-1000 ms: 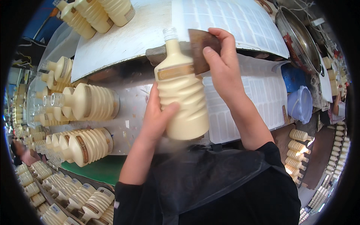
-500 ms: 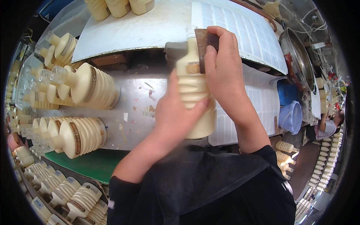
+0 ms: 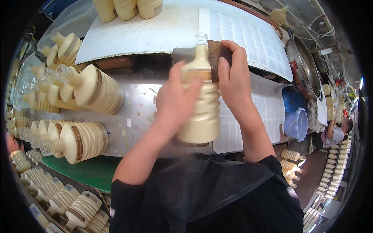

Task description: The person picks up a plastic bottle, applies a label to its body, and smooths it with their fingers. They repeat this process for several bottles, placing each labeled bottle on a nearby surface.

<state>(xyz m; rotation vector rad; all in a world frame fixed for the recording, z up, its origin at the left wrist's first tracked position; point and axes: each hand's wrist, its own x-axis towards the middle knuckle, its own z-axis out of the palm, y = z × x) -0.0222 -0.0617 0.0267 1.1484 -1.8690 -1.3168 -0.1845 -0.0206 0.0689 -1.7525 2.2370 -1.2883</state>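
A cream-coloured ribbed bottle [image 3: 200, 124] with a clear threaded neck lies in front of me, its neck pointing away. A brown and gold label [image 3: 196, 74] runs across its shoulder. My left hand [image 3: 173, 99], blurred by motion, wraps the bottle's left side, its thumb over the label's lower edge. In my right hand [image 3: 236, 79] is a flat dark brown rectangular piece [image 3: 219, 58], pinched between thumb and fingers. Its edge stands along the right side of the bottle's neck and shoulder. A dark grey block [image 3: 182, 55] sits left of the neck.
Rows of labelled bottles [image 3: 87, 141] lie at the left of the metal table [image 3: 134, 103]. A white board [image 3: 147, 37] rises behind it. Sheets of labels [image 3: 248, 35] lie on the right. A lilac bucket [image 3: 297, 124] and a metal basin [image 3: 305, 64] stand beyond; another person [image 3: 336, 132] is far right.
My left hand has slid up the bottle from its lower body to the label. The bottle and the brown piece in my right hand have shifted slightly toward me.
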